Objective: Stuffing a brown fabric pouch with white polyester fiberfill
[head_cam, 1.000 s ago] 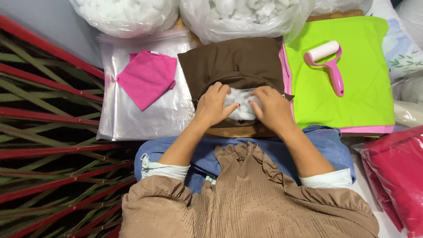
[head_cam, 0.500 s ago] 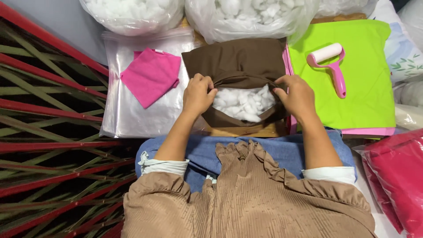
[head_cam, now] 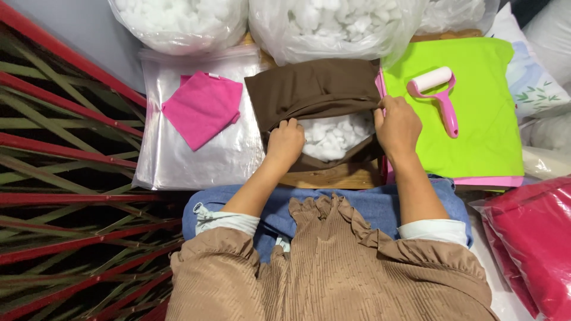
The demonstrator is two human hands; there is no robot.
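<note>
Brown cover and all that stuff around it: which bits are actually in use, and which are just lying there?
In use:
left hand and right hand, gripping the brown cover
white stuffing inside it

Lying about:
pink cloth
lint roller on green fabric
bags of stuffing
clear plastic bags

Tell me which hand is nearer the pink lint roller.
Right. The right hand grips the brown cover's edge just left of the lint roller; the left hand holds the opening's far side.
</note>
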